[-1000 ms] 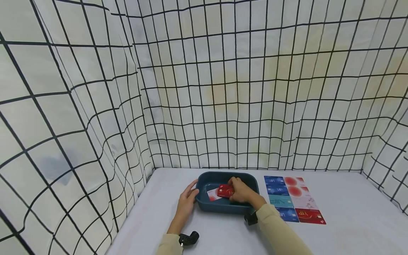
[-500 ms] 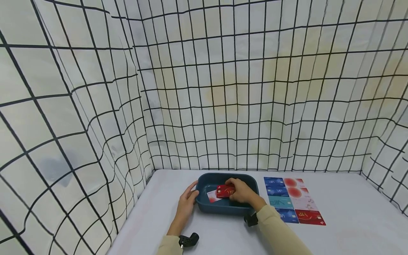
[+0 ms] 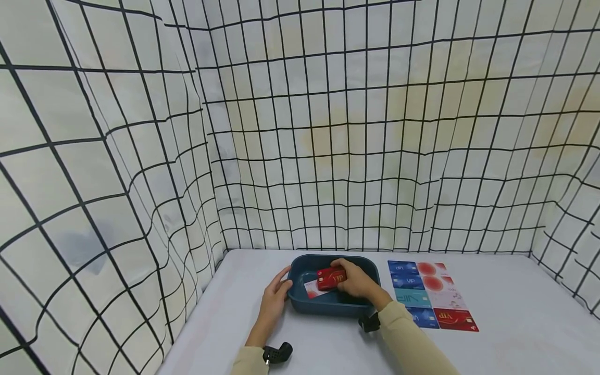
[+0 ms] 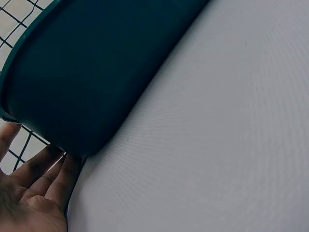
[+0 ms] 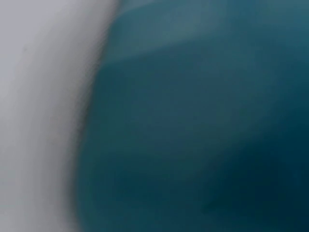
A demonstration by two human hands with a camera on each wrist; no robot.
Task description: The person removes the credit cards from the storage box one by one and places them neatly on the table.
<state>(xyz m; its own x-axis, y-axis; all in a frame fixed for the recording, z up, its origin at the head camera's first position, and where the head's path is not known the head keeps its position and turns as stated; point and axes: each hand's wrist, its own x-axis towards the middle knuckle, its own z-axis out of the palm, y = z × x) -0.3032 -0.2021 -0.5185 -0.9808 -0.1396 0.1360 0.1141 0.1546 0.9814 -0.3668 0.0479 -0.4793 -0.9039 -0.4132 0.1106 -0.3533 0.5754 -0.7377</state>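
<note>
A dark teal plastic tub (image 3: 323,307) stands on the white table. Inside it, my right hand (image 3: 356,280) pinches a red VIP card (image 3: 330,278) by its right end, the card tilted with its printed face showing. Partly under that card, a white card with pink-red print (image 3: 313,289) lies on the tub's floor. At the tub's left end my left hand (image 3: 274,294) rests against the outside wall. In the left wrist view, that hand (image 4: 38,188) has its fingers stretched along the tub's wall (image 4: 82,72). The right wrist view is blurred, with only the tub (image 5: 193,121) filling it.
Right of the tub, several cards lie flat in two columns: blue VIP cards (image 3: 408,280), a teal card (image 3: 412,297), pink-patterned cards (image 3: 445,298) and a red VIP card (image 3: 453,319). Black netting over white sheeting (image 3: 309,156) walls the table's back and sides.
My right hand has lifted and tilted the red VIP card slightly within the tub, so more of its face shows. The left hand and the tub have stayed in place.
</note>
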